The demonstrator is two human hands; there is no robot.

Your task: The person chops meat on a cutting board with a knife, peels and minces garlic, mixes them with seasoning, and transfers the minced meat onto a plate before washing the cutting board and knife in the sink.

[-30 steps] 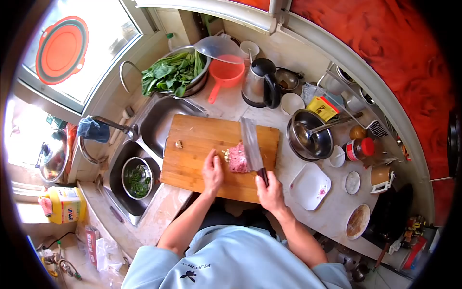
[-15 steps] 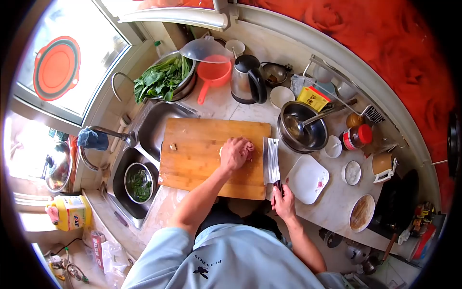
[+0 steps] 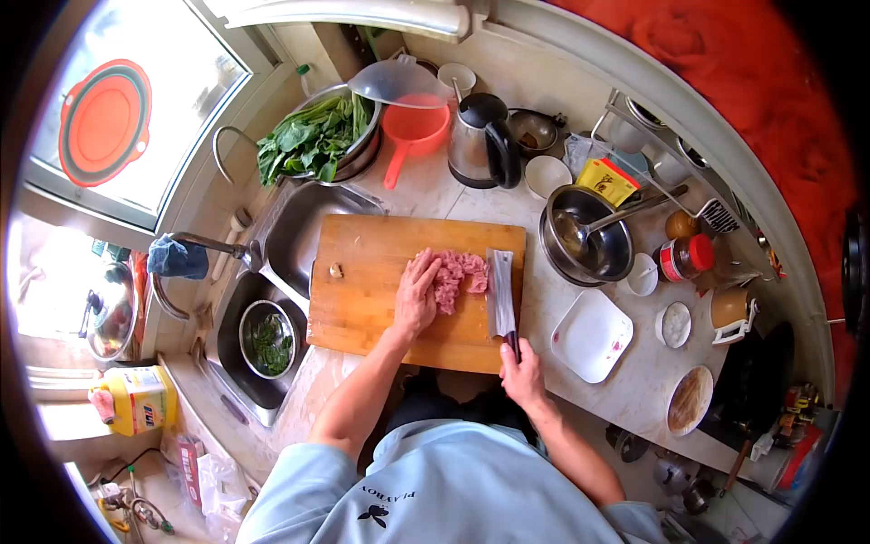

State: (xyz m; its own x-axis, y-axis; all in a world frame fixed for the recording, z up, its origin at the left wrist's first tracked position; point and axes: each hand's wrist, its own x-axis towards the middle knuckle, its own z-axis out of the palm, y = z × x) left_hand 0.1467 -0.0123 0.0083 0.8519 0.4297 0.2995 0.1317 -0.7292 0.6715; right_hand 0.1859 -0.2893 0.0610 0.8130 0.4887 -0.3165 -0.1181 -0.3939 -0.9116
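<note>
Currently, left hand (image 3: 417, 295) on pink meat (image 3: 460, 275); right hand (image 3: 522, 370) grips cleaver (image 3: 500, 295).

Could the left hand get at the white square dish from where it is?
Probably not easily: the left hand is at the minced meat, and the cleaver and right hand lie between it and the dish.

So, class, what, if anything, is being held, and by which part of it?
The cleaver, by its dark handle, in the right hand. The left hand lies against the meat; whether it grips is unclear.
</note>
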